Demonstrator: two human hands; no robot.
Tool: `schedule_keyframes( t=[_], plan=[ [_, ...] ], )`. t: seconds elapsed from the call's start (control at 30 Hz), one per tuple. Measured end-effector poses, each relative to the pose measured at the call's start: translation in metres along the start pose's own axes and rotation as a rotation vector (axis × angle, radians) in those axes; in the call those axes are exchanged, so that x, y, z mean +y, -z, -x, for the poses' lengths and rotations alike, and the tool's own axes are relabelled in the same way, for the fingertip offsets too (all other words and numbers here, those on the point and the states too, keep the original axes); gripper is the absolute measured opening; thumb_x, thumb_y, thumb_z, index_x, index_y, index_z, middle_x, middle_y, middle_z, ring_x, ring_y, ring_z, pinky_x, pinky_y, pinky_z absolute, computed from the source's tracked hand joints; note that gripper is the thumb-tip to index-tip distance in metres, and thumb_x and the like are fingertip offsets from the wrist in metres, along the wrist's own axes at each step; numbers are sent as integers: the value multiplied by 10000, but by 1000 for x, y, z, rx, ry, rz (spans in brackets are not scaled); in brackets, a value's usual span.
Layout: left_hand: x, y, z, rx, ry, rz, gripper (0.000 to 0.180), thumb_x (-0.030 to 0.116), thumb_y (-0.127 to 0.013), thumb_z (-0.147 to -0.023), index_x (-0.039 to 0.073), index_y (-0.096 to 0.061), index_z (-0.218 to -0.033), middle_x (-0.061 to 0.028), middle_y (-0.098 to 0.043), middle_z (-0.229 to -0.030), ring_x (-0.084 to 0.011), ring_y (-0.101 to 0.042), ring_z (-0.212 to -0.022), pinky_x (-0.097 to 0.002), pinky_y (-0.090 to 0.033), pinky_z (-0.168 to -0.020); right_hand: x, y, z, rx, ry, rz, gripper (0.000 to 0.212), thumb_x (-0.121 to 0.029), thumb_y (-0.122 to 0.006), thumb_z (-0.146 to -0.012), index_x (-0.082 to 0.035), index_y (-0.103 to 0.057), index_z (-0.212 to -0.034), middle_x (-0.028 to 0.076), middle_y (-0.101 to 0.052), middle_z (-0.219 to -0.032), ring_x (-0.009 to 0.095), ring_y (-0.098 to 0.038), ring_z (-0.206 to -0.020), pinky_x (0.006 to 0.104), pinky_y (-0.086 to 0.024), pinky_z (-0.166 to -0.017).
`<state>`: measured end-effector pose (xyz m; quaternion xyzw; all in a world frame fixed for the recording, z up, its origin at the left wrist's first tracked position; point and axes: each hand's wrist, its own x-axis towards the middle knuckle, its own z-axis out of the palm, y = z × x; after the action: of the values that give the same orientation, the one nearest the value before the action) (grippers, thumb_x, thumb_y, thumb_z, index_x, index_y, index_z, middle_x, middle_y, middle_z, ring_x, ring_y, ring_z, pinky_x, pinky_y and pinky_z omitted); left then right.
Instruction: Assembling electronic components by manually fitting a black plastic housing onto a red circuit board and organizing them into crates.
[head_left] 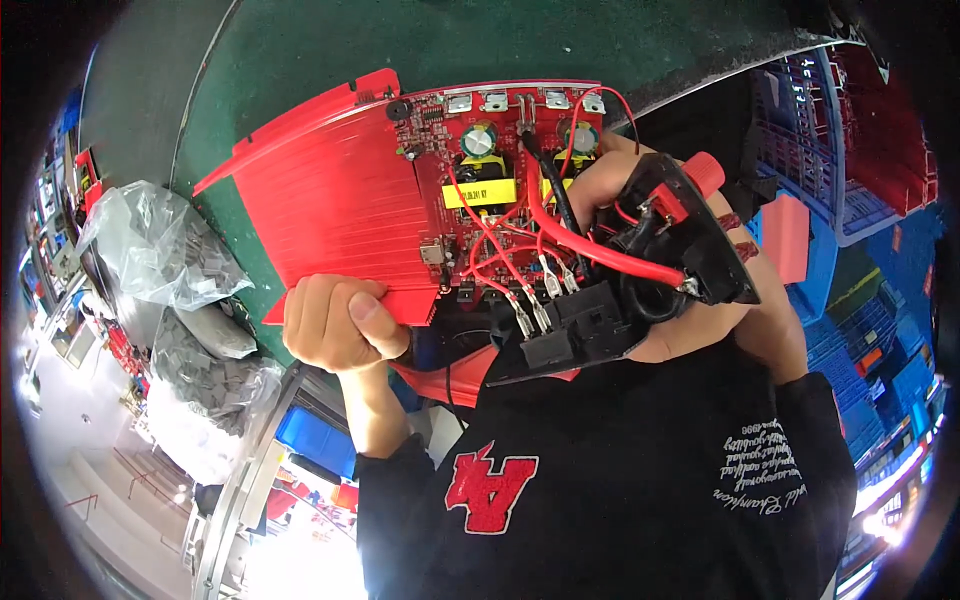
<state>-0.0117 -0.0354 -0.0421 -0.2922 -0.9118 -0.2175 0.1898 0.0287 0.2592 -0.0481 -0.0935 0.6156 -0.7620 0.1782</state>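
Note:
Held up in front of my chest is a red ribbed metal housing [330,200] with a red circuit board [432,170] along its right part. My left hand [340,320] is closed on the housing's lower edge, thumb on top. My right hand [695,332] is closed around a black end panel [590,325], tilted away from the board; some of its fingers are hidden behind. A thick red cable [612,258] runs from the board to this panel, with thinner red wires and metal spade connectors [535,312] beside it. A red terminal knob [704,174] sticks out of the panel.
Beneath lies a dark green work surface [480,35]. Clear plastic bags [165,245] with small grey pieces sit at the left. Blue plastic crates [845,160] stand at the right, with a pinkish-red block [785,238] near them. Another red piece [450,378] shows below the housing.

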Motion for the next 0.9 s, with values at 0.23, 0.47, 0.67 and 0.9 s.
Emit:
schedule_keyframes(
  t=[0.23,0.47,0.67,0.9],
  plan=[
    [2,-3,-9,-5,-11,16,301,173,-478,-759,82,-522,-476,-42,-476,-449,-212,-465,-391,-336,-329,-407,-9,2,-2,20,-57,-16,748,-173,-864,-589,2,-517,-1228,131,-575,-1108,246,-585,-1006,353,-455,-890],
    [-1,1,1,-53,10,-5,356,166,-447,-818,53,-534,-492,-80,-502,-472,-237,-474,-425,-347,-345,-451,-6,-3,-10,0,-98,-33,745,-196,-864,-586,-6,-525,-1221,129,-578,-1088,257,-592,-982,353,-462,-874],
    [5,7,-12,-120,6,6,339,169,-464,-816,44,-538,-509,-87,-512,-502,-241,-488,-450,-350,-345,-457,-25,1,-10,24,-135,-37,743,-216,-863,-584,-13,-531,-1216,128,-580,-1071,266,-599,-960,353,-468,-860],
    [-3,19,-1,-46,2,76,255,247,-507,-843,31,-643,-848,-117,-610,-773,-303,-580,-735,-422,-441,-732,-13,-48,-32,127,-58,65,674,-178,-858,-594,-24,-538,-1166,106,-547,-1079,234,-547,-1010,346,-442,-899]
  ],
)
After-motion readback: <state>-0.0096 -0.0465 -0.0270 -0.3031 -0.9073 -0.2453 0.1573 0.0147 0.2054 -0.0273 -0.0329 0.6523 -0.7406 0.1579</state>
